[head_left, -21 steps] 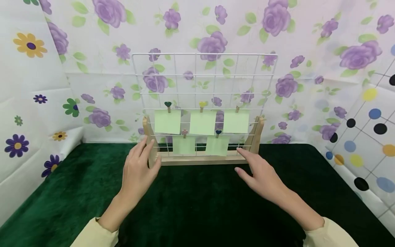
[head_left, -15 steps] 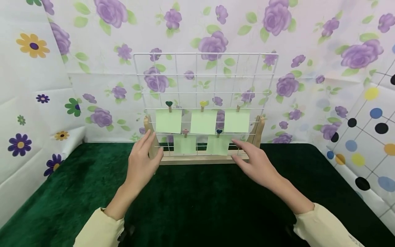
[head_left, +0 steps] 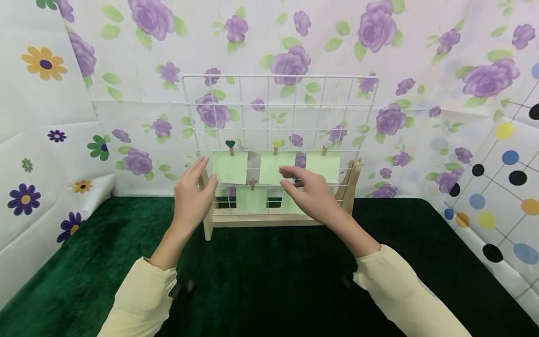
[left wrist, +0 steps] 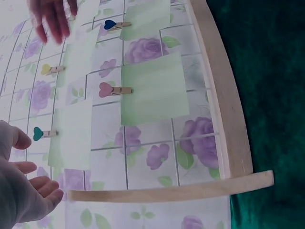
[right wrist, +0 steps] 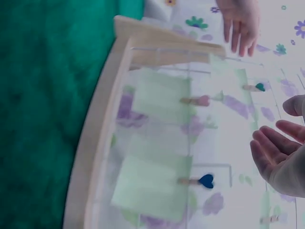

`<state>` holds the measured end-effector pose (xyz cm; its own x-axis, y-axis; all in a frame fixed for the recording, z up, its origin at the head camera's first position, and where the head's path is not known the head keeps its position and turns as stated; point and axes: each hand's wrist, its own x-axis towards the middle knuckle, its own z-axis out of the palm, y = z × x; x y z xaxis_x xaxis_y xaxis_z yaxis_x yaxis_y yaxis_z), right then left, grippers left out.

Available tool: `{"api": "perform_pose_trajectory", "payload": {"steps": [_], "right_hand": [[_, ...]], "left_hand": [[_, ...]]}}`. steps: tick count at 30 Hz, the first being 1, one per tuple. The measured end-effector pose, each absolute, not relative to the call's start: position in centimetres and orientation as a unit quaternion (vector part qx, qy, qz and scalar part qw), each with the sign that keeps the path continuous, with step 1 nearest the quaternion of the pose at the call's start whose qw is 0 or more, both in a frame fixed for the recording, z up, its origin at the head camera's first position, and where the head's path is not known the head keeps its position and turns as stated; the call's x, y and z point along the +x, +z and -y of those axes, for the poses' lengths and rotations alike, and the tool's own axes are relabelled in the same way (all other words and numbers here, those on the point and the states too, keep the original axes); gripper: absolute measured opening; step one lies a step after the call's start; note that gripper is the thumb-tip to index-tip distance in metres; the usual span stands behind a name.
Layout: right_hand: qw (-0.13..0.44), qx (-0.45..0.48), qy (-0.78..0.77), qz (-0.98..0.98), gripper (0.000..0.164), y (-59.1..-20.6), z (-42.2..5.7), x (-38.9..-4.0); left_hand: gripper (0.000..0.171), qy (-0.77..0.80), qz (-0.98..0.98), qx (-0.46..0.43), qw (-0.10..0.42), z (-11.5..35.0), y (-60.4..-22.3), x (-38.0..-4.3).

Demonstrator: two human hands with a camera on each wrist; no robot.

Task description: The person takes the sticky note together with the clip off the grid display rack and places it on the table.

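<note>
A white wire grid rack (head_left: 281, 104) stands on wooden feet. Pale green notes hang on it from small heart-topped clothespins, three above and two below. My left hand (head_left: 193, 199) is raised before the rack's left side, nearest the upper-left note (head_left: 229, 169) with its green heart clothespin (left wrist: 44, 134). In front of the middle hovers my right hand (head_left: 313, 194), covering parts of the upper-middle note (head_left: 271, 164) and of the lower-right note (right wrist: 152, 183). The dark blue heart clothespin (right wrist: 202, 181) is mostly hidden by it in the head view. Neither hand holds anything.
A dark green cloth (head_left: 261, 276) covers the table. Flowered sheeting (head_left: 139, 93) hangs behind, and dotted sheeting (head_left: 501, 201) stands at the right. The rack's wooden base bar (head_left: 269, 220) runs along the bottom. The pink heart clothespin (left wrist: 114, 89) holds the lower-left note (left wrist: 155, 90).
My right hand has moved left and up, from the rack's lower right corner to in front of its middle. My left hand has risen a little beside the left foot.
</note>
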<state>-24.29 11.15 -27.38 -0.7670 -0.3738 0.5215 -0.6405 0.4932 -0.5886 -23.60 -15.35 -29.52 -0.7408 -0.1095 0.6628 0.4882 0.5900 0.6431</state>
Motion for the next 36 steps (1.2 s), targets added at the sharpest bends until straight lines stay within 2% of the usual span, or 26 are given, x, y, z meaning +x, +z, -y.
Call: {"api": "perform_pose_trajectory", "payload": {"steps": [8, 12, 17, 36], "right_hand": [[0.150, 0.293, 0.432, 0.839, 0.034, -24.7, -8.3, -25.4], [0.132, 0.287, 0.431, 0.846, 0.034, -23.8, -7.1, -25.9], [0.117, 0.289, 0.424, 0.850, 0.034, -23.3, -5.5, -26.6], [0.089, 0.263, 0.464, 0.841, 0.039, -22.5, -2.0, -28.7]], "left_hand": [[0.041, -0.459, 0.821, -0.083, 0.329, 14.7, -29.2, -24.5], [0.042, -0.478, 0.821, -0.059, 0.305, 14.5, -28.9, -24.9], [0.045, -0.507, 0.817, -0.035, 0.273, 14.4, -28.4, -25.2], [0.041, -0.526, 0.813, -0.035, 0.247, 14.8, -27.8, -26.0]]}}
